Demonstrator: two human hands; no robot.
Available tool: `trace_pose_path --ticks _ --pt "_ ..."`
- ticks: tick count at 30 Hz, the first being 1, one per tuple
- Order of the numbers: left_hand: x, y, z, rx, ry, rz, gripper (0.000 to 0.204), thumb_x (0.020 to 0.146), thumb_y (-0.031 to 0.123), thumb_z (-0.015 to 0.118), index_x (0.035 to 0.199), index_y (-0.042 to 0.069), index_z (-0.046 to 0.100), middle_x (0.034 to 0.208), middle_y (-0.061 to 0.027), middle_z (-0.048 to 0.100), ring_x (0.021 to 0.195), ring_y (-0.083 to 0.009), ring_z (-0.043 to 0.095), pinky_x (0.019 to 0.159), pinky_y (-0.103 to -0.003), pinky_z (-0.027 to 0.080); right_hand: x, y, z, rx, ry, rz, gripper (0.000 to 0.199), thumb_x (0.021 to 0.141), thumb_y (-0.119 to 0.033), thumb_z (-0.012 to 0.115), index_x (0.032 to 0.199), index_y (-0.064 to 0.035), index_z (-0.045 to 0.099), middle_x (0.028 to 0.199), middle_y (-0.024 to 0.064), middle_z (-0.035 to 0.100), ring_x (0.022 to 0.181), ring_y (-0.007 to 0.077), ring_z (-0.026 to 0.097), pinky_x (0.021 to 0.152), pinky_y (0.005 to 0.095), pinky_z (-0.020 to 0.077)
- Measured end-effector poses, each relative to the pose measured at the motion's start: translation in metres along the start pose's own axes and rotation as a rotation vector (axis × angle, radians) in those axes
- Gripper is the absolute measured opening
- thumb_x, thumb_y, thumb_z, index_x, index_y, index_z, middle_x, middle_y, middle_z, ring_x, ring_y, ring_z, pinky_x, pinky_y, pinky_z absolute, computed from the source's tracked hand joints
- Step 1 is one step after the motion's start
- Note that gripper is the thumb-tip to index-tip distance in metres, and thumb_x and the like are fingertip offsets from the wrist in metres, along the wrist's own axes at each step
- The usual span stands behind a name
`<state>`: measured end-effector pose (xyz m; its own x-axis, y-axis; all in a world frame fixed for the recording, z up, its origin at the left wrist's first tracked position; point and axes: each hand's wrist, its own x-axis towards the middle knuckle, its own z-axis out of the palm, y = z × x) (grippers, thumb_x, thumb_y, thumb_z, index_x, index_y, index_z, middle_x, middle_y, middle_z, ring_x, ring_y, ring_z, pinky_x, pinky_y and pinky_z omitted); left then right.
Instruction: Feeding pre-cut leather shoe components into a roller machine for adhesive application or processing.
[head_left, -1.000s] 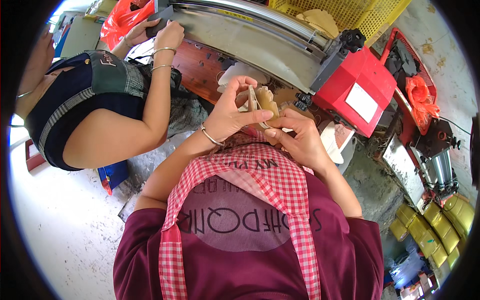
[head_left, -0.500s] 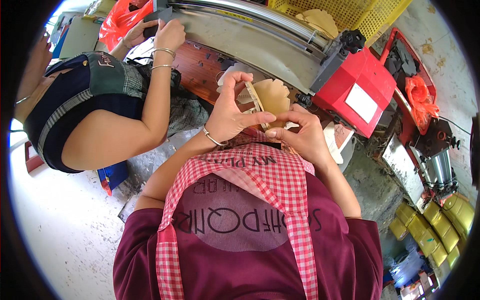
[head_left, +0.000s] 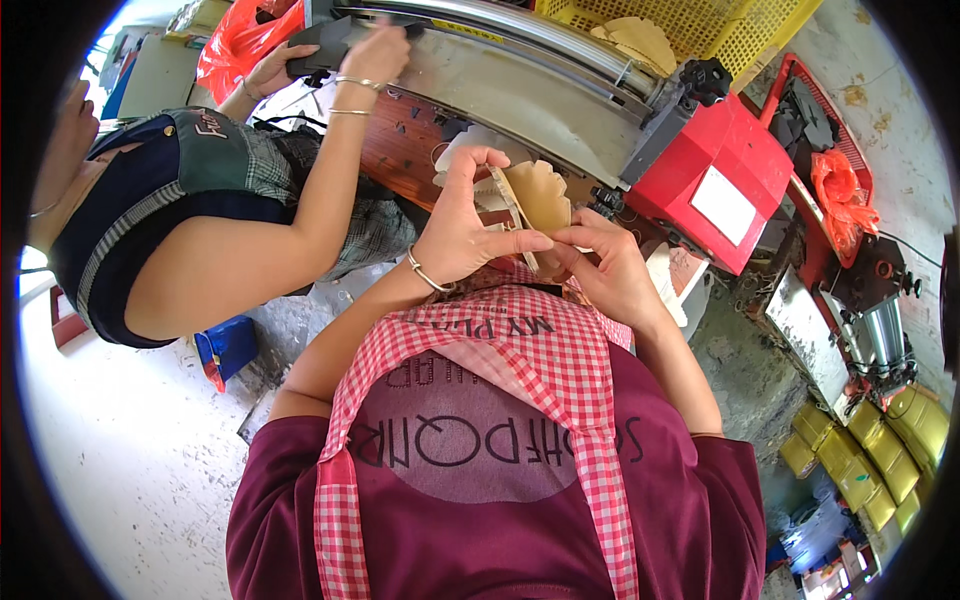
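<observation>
A stack of thin tan pieces with scalloped edges point(head_left: 541, 196) is held upright in front of my chest. My left hand point(head_left: 455, 235) is closed round the stack, with its thumb along the near edge and the fingers on the far side. At the stack's lower right edge, the fingers and thumb of my right hand point(head_left: 612, 268) pinch a tan piece. Part of the stack is hidden behind my left thumb and fingers. Whether the pieces are leather or board I cannot tell.
Ahead stands a roller machine with a red end housing point(head_left: 705, 180) and a metal bed point(head_left: 520, 100). A yellow crate point(head_left: 720, 40) with tan pieces lies beyond it. To the left, a co-worker's hand point(head_left: 378, 55) is over the machine. Yellow packages point(head_left: 870, 450) lie lower right.
The fingers of my right hand have shifted slightly at the stack's edge, and the front tan piece has tilted a little. The co-worker's nearer hand has moved right along the machine.
</observation>
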<state>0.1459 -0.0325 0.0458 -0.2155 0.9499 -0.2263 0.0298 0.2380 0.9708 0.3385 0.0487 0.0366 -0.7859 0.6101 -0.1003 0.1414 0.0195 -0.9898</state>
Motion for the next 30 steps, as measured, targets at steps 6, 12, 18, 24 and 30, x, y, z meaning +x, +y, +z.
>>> trace_pose_path --ticks 6,12,18,24,30 --pt "0.0 -0.007 0.002 0.431 0.068 0.19 0.077 0.065 0.014 0.087 0.123 0.009 0.037 0.121 -0.0068 0.042 0.119 -0.0182 0.044 0.097 -0.032 0.044 0.001 -0.005 0.014 -0.369 0.174 -0.263 0.01 0.08 0.0 0.062 0.09 -0.0014 0.064 0.08 0.0145 0.055 0.069 0.0329 0.059 0.061 0.0386 0.0487" --pt "-0.001 -0.005 -0.002 0.132 -0.09 0.148 0.077 0.077 0.007 0.075 0.141 0.003 0.031 0.127 -0.0088 0.046 0.116 -0.0143 0.047 0.094 -0.028 0.045 0.001 0.006 0.0 -0.341 0.258 -0.134 0.008 0.078 -0.004 0.068 0.082 0.0007 0.063 0.074 0.0134 0.057 0.065 0.0317 0.059 0.059 0.0382 0.0468" --pt "0.007 -0.032 -0.028 -0.212 -0.119 -0.187 0.047 0.09 -0.004 0.05 0.136 -0.003 0.039 0.123 -0.009 0.056 0.109 -0.0144 0.057 0.093 -0.028 0.047 -0.006 0.007 -0.026 -0.231 0.342 0.203 0.021 0.074 -0.01 0.076 0.071 0.0022 0.059 0.061 0.0092 0.049 0.054 0.0171 0.045 0.052 0.0315 0.0381" --pt "0.009 -0.02 0.005 -0.407 -0.114 -0.237 0.041 0.095 0.012 0.056 0.133 0.002 0.043 0.123 -0.0057 0.053 0.108 -0.0127 0.054 0.092 -0.027 0.046 -0.002 0.012 0.003 -0.438 0.277 -0.075 0.034 0.068 -0.015 0.082 0.066 0.0014 0.052 0.063 0.0092 0.049 0.056 0.0212 0.048 0.052 0.034 0.0389" --pt "0.007 -0.01 0.002 -0.236 -0.245 -0.173 0.053 0.088 0.015 0.068 0.133 0.003 0.042 0.124 -0.0058 0.051 0.112 -0.0122 0.051 0.093 -0.028 0.044 -0.003 0.008 0.011 -0.319 0.177 -0.037 0.029 0.069 -0.02 0.081 0.071 -0.0009 0.06 0.067 0.0087 0.053 0.061 0.0283 0.056 0.054 0.0393 0.0444"
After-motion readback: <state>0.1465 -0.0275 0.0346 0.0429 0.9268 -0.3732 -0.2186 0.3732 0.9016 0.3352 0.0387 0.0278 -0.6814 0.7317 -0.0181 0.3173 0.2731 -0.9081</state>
